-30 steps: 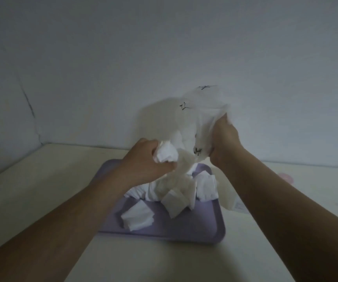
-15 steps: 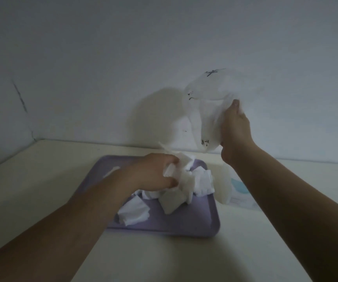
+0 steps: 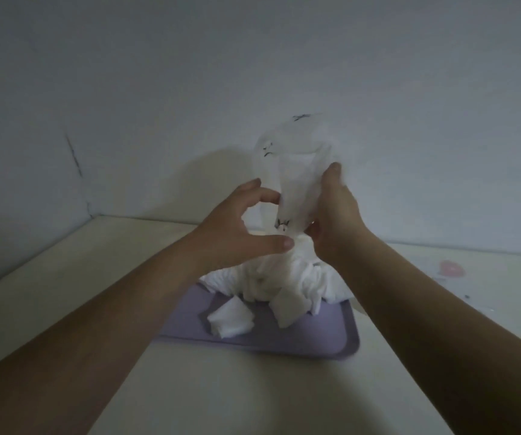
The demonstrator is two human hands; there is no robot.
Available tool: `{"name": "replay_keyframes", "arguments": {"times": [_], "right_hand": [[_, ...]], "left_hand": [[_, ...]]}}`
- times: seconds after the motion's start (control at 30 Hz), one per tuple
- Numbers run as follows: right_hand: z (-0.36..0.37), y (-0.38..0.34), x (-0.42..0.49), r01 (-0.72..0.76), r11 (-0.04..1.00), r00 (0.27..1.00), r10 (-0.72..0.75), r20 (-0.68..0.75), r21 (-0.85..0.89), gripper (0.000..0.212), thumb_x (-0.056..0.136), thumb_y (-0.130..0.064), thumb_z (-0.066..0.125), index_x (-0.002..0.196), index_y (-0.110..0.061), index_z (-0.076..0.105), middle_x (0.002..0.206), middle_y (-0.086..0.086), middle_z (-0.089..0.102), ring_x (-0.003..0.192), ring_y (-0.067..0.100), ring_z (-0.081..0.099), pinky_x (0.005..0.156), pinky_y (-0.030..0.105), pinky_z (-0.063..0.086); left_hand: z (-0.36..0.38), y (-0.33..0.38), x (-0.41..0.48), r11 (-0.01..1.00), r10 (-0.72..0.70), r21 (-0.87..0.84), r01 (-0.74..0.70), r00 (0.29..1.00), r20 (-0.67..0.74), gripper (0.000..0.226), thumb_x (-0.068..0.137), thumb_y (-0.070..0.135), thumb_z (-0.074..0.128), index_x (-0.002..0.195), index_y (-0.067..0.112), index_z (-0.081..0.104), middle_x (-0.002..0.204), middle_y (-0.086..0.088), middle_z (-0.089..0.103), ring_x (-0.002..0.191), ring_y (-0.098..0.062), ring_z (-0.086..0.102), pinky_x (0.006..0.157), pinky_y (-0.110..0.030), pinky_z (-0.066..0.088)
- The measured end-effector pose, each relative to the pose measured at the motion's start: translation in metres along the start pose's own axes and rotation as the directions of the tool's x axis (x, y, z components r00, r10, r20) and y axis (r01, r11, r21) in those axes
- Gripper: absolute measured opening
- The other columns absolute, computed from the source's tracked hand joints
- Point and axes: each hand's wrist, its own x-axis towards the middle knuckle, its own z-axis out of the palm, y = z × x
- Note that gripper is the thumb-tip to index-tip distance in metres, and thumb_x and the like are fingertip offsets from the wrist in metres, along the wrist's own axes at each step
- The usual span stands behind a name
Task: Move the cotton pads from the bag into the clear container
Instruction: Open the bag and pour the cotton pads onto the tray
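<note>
The right grip (image 3: pixel 336 221), a bare hand, is clamped on the clear bag (image 3: pixel 297 171). Its thumb presses the bag's right side and its fingers curl round the lower part. The bag is lifted above the tray (image 3: pixel 315 343), with its printed end up and its crumpled lower end pointing down. Small black marks show on the thin plastic, and it looks almost empty, though the folds blur what is inside.

The left grip (image 3: pixel 237 227) is just left of the bag with thumb and fingers spread apart in a wide curve, holding nothing. Its forefinger reaches the bag's left edge, and I cannot tell whether it touches. Its thumb lies at the top of the heap below.

The cotton pads (image 3: pixel 271 287) lie directly under both grips, heaped white on the far half of the purple tray. The top of the heap rises to the bag's lower end, between the left thumb and the right palm. A small stack of pads (image 3: pixel 231 320) lies apart from the heap, nearer on the tray and left of its middle, under the left forearm.

The tray sits flat on the cream tabletop (image 3: pixel 64 277), which meets a pale wall (image 3: pixel 253 58) at the far side. A small pink thing (image 3: pixel 450 268), too blurred to name, lies on the tabletop far to the right.
</note>
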Motion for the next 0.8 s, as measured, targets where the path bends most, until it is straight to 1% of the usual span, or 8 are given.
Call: {"name": "replay_keyframes", "arguments": {"times": [0.1, 0.27, 0.33, 0.4, 0.53, 0.6, 0.73, 0.8], "right_hand": [[0.022, 0.018, -0.005, -0.137, 0.990, 0.963, 0.122, 0.239, 0.046, 0.060, 0.111, -0.053, 0.034, 0.139, -0.008, 0.061, 0.119, 0.016, 0.073, 0.105, 0.035, 0.071, 0.081, 0.047, 0.061], [0.055, 0.041, -0.022, 0.007, 0.958, 0.947, 0.086, 0.310, -0.286, 0.069, 0.110, -0.059, 0.028, 0.124, -0.007, 0.070, 0.113, 0.022, 0.076, 0.105, 0.037, 0.074, 0.095, 0.051, 0.060], [0.061, 0.048, -0.027, 0.290, 0.754, 0.939, -0.107, 0.326, -0.589, 0.071, 0.110, -0.058, 0.030, 0.113, -0.001, 0.072, 0.105, 0.021, 0.076, 0.101, 0.037, 0.073, 0.092, 0.049, 0.059], [0.059, 0.055, -0.025, 0.520, 0.340, 0.853, -0.240, 0.463, -0.783, 0.068, 0.108, -0.059, 0.032, 0.110, -0.005, 0.072, 0.110, 0.015, 0.075, 0.104, 0.035, 0.069, 0.093, 0.046, 0.056], [0.058, 0.074, -0.019, 0.511, -0.023, 0.859, 0.047, 0.510, -0.859, 0.054, 0.098, -0.057, 0.057, 0.144, -0.028, 0.058, 0.147, 0.004, 0.059, 0.133, 0.030, 0.057, 0.110, 0.043, 0.047], [0.065, 0.087, -0.021, 0.548, 0.131, 0.834, -0.010, 0.551, -0.826, 0.062, 0.094, -0.046, 0.069, 0.150, -0.023, 0.053, 0.151, 0.004, 0.057, 0.137, 0.027, 0.055, 0.114, 0.038, 0.044], [0.074, 0.084, -0.025, 0.113, 0.900, 0.914, 0.072, 0.400, -0.420, 0.070, 0.074, -0.021, 0.076, 0.141, -0.015, 0.055, 0.130, 0.009, 0.065, 0.124, 0.026, 0.063, 0.109, 0.051, 0.052], [0.068, 0.072, -0.021, -0.075, 0.971, 0.888, 0.169, 0.427, -0.229, 0.049, 0.074, -0.021, 0.072, 0.121, -0.015, 0.059, 0.107, 0.008, 0.067, 0.108, 0.028, 0.066, 0.106, 0.057, 0.053]], "left_hand": [[-0.006, 0.008, -0.004, 0.989, 0.069, 0.137, -0.052, 0.990, -0.124, 0.028, 0.079, 0.029, 0.088, 0.101, 0.027, 0.070, 0.139, 0.019, 0.047, 0.133, -0.003, 0.048, 0.091, -0.011, 0.041], [-0.040, -0.011, -0.021, 0.907, 0.097, 0.421, 0.025, 0.959, -0.267, 0.021, 0.085, 0.031, 0.064, 0.078, 0.012, 0.059, 0.078, -0.006, 0.062, 0.079, -0.031, 0.064, 0.066, -0.041, 0.052], [-0.055, -0.019, -0.030, 0.841, 0.099, 0.534, 0.082, 0.948, -0.301, 0.031, 0.090, 0.022, 0.062, 0.069, 0.020, 0.040, 0.068, -0.001, 0.048, 0.070, -0.035, 0.054, 0.057, -0.037, 0.038], [-0.074, -0.028, -0.037, 0.743, 0.104, 0.650, 0.158, 0.933, -0.345, 0.033, 0.092, 0.018, 0.058, 0.070, 0.022, 0.033, 0.074, -0.002, 0.045, 0.072, -0.032, 0.047, 0.060, -0.035, 0.031], [-0.096, -0.058, -0.046, 0.686, 0.037, 0.691, 0.228, 0.938, -0.346, 0.034, 0.091, 0.012, 0.057, 0.066, 0.020, 0.035, 0.071, 0.000, 0.045, 0.074, -0.033, 0.054, 0.060, -0.034, 0.027], [-0.087, -0.060, -0.048, 0.777, 0.059, 0.608, 0.165, 0.942, -0.331, 0.043, 0.087, 0.013, 0.061, 0.060, 0.021, 0.029, 0.060, 0.003, 0.037, 0.065, -0.032, 0.048, 0.057, -0.034, 0.023], [-0.064, -0.057, -0.045, 0.886, 0.118, 0.458, 0.067, 0.924, -0.363, 0.045, 0.089, 0.018, 0.070, 0.061, 0.017, 0.035, 0.058, 0.003, 0.038, 0.058, -0.021, 0.039, 0.056, -0.036, 0.025], [-0.057, -0.057, -0.039, 0.932, 0.100, 0.362, 0.035, 0.932, -0.347, 0.038, 0.092, 0.023, 0.070, 0.065, 0.009, 0.046, 0.064, -0.006, 0.048, 0.063, -0.025, 0.049, 0.059, -0.038, 0.037]]}}
